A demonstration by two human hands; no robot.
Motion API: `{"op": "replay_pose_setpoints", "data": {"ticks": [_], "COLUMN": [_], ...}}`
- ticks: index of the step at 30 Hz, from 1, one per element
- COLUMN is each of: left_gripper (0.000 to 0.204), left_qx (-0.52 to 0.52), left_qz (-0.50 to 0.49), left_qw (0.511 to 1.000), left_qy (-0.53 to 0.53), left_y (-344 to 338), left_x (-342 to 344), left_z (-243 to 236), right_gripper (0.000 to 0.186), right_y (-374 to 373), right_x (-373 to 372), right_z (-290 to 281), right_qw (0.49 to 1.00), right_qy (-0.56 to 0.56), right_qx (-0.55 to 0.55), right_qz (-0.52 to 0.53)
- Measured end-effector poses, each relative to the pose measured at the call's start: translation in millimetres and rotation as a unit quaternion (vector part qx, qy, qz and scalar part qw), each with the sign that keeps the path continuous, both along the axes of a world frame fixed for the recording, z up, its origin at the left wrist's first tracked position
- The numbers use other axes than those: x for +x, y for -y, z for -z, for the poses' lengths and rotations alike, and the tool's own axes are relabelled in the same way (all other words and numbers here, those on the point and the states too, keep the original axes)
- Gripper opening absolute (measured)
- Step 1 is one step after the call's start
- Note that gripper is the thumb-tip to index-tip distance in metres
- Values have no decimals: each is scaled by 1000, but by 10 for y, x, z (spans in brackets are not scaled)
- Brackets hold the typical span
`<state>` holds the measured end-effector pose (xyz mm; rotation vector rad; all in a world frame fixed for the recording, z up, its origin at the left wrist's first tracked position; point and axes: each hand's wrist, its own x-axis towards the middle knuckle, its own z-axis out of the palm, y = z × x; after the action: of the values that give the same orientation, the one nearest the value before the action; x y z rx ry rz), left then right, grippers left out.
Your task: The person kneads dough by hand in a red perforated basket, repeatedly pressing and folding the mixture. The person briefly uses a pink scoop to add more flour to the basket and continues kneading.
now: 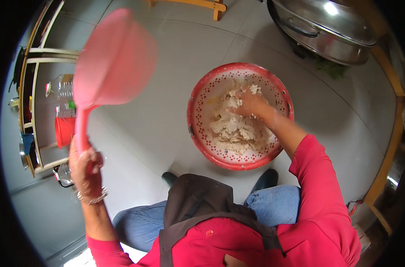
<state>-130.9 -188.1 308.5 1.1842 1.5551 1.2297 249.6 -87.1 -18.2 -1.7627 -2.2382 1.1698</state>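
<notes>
The left hand (87,173) is closed around the handle of a pink plastic dipper (115,58), its fingers wrapped on the lower end with the thumb side toward the basin. The dipper is raised off to the left of the basin, well apart from it, with its bowl end pointing away from the person; that end is slightly blurred. A pale bracelet (93,196) circles the left wrist.

The right hand (248,104) is in the basin, touching the dough (238,133). Its fingers are partly spread, bent and coated with sticky bits; a clump sits by them, and some fingertips are hard to make out, so I cannot tell whether they pinch any of it. The dough is a rough, crumbly, cream-coloured heap in the middle of the basin, reaching toward the near side.

The basin (242,166) is wide and round, white inside with small red patterns and a red rim chipped in places. It stands on the grey floor (176,129) in front of the person's dark shoes (265,179). A lidded steel pot (322,33) is beyond it to the right, with some green leaves (330,66) beside the pot. At the left, a clear bottle (62,86) and a red tub (64,131) are by a shelf (51,59).
</notes>
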Motion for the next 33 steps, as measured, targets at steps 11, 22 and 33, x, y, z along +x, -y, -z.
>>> {"op": "replay_pose_setpoints", "data": {"ticks": [11, 22, 33], "left_gripper": [49, 44, 35], "left_qx": [-122, -156, -165], "left_qz": [34, 83, 102], "left_qw": [991, 983, 981], "left_qy": [-53, -51, -25], "left_y": [-237, -329, -352], "left_x": [827, 1010, 1138], "left_z": [809, 940, 991], "right_gripper": [85, 48, 39], "right_y": [-318, 467, 1154], "right_x": [62, -109, -447], "right_z": [-325, -820, -687], "right_qw": [944, 960, 945], "right_qy": [-212, -122, -20], "right_qx": [-234, -17, 172], "right_qz": [100, -250, -278]}}
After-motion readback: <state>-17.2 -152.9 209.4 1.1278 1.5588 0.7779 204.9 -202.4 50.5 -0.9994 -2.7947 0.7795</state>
